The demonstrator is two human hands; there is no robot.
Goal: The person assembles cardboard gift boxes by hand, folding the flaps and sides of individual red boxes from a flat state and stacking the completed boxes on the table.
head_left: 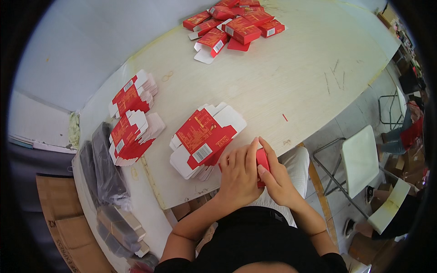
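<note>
A small red carton (261, 158) stands between my two hands at the table's near edge, mostly covered by them. My left hand (239, 172) lies over its left side, fingers pressed together. From the other side, my right hand (276, 176) grips it, thumb across its near face. Just left of my hands lies a stack of flat, unfolded red and white cartons (202, 134). The printed faces point up and the white flaps stick out.
Two more stacks of flat cartons, one (129, 98) behind another (129, 136), lie at the left. Formed red boxes (243, 29) are heaped at the far side. Plastic-wrapped dark packs (109, 168) flank the table (291, 77). A folding chair (359, 159) and people are at the right.
</note>
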